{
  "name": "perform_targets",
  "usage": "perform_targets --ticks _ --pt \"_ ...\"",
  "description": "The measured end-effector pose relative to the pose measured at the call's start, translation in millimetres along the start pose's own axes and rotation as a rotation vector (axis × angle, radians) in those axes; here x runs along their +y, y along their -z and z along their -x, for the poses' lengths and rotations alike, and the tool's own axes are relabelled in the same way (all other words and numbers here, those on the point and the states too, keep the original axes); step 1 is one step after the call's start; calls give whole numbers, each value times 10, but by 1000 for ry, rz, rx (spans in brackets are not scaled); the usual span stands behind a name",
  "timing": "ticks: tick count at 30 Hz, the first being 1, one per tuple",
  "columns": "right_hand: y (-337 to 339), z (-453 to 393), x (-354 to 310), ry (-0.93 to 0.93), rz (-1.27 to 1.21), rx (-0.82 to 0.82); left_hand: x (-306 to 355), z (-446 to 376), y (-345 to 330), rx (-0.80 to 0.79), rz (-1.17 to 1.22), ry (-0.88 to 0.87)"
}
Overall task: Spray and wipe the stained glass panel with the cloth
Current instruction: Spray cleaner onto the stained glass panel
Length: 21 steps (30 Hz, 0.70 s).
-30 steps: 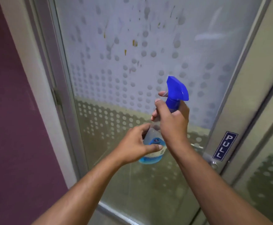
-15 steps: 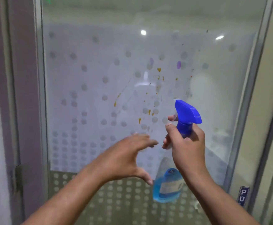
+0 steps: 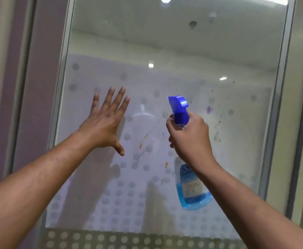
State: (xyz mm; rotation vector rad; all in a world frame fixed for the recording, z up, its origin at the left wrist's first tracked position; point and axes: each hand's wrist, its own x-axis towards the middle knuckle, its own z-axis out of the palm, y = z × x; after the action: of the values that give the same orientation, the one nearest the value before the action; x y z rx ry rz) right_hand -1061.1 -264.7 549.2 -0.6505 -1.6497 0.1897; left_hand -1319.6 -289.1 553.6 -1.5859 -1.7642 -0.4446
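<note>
A frosted, dot-patterned glass panel (image 3: 237,150) fills the view, with orange streaks (image 3: 145,137) at its middle and dark specks (image 3: 219,119) to the right. My right hand (image 3: 188,137) grips the neck of a spray bottle (image 3: 192,187) that has a blue trigger head and blue liquid; the nozzle points up-left toward the glass. My left hand (image 3: 105,123) is raised with fingers spread, flat at the glass left of the streaks; I cannot tell whether it touches. No cloth is in view.
A metal door frame (image 3: 280,105) borders the glass on both sides. A purple wall (image 3: 1,87) lies to the left. A band of clearer, dotted glass (image 3: 129,238) runs along the bottom edge.
My left hand let go of the bottle's base, rose and spread open at the glass. My right hand lifted the bottle higher, and my view tilted up the panel.
</note>
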Motion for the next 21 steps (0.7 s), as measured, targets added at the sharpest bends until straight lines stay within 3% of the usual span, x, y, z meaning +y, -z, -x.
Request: perform_targets --ticks 9,21 --pt "-263 -51 -264 -31 84 -20 28 40 74 -3 3 18" --pt "-461 685 59 -55 239 -97 16 40 48 -17 -15 10"
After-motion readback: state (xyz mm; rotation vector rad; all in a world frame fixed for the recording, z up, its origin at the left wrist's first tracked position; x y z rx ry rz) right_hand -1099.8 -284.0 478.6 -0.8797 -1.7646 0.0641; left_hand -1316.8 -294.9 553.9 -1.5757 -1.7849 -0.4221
